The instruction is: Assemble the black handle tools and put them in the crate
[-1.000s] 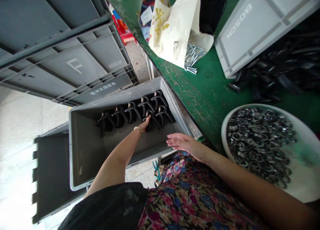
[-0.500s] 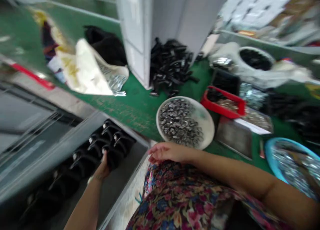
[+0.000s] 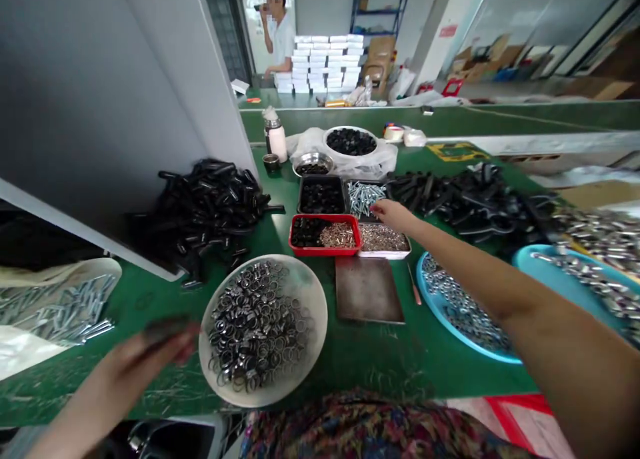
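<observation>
My right hand (image 3: 393, 214) reaches forward to a small tray of silver screws (image 3: 363, 194). Its fingers are drawn together at the tray's near right edge; whatever they pinch is hidden. Smeared by motion, my left hand (image 3: 163, 342) hovers over the green table, just left of a white bowl (image 3: 315, 329) full of metal rings (image 3: 263, 319). Its fingers are too blurred to read. Close to my right hand stand a red tray (image 3: 325, 251) with black parts and small brass-coloured pieces, and a tray of small metal pieces (image 3: 383, 239).
A grey upright panel (image 3: 165, 72) rises at left beside a heap of black parts (image 3: 215, 199). A dark square plate (image 3: 369, 291) lies mid-table. Blue basins (image 3: 430, 292) of metal parts stand under my right forearm. A person (image 3: 283, 39) stands far back.
The view has swung right. My left hand has left the black parts in the grey bin and come up over the table. My right hand has moved from my lap to the screw tray.
</observation>
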`<state>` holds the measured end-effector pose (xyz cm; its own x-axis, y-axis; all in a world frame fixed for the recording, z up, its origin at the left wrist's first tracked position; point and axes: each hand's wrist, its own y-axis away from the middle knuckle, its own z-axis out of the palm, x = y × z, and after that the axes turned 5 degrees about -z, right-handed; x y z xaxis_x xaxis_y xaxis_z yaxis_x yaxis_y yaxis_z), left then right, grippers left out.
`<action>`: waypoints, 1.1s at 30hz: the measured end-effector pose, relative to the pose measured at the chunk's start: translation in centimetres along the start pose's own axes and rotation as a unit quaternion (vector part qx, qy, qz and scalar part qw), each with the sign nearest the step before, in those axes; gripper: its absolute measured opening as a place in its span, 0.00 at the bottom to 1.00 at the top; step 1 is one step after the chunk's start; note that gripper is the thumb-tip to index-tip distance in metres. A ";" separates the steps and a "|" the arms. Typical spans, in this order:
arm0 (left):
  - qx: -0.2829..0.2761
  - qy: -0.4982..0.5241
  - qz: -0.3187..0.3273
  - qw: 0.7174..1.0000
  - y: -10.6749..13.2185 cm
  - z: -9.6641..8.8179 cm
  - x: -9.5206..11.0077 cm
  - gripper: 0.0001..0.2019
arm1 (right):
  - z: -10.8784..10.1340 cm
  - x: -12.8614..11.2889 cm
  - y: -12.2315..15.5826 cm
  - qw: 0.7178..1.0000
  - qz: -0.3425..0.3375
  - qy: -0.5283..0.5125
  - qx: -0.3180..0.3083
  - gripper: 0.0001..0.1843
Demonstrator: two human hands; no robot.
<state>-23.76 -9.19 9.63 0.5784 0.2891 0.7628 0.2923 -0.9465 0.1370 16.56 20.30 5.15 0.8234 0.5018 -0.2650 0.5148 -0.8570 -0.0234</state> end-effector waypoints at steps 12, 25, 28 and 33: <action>-0.070 -0.283 0.156 0.944 -31.4 21.4 16.6 0.13 | 3.0 5.2 -6.5 0.990 -0.120 0.058 -0.050 0.12; -0.153 -0.425 0.279 0.847 -30.5 20.0 16.4 0.12 | 4.2 5.5 -2.5 1.000 0.015 0.008 0.014 0.16; -0.200 -0.440 0.324 0.813 -30.2 20.8 16.1 0.11 | 4.3 5.0 -2.3 0.999 0.038 0.024 0.009 0.16; -0.203 -0.470 0.348 0.785 -30.7 21.0 15.1 0.15 | 4.4 4.9 -2.6 0.999 0.031 0.042 0.003 0.15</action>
<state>-8.01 27.25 3.73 0.8534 -0.5200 -0.0360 -0.4994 -0.8355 0.2294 18.17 24.51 -0.37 0.8710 0.4551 -0.1851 0.4605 -0.8875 -0.0155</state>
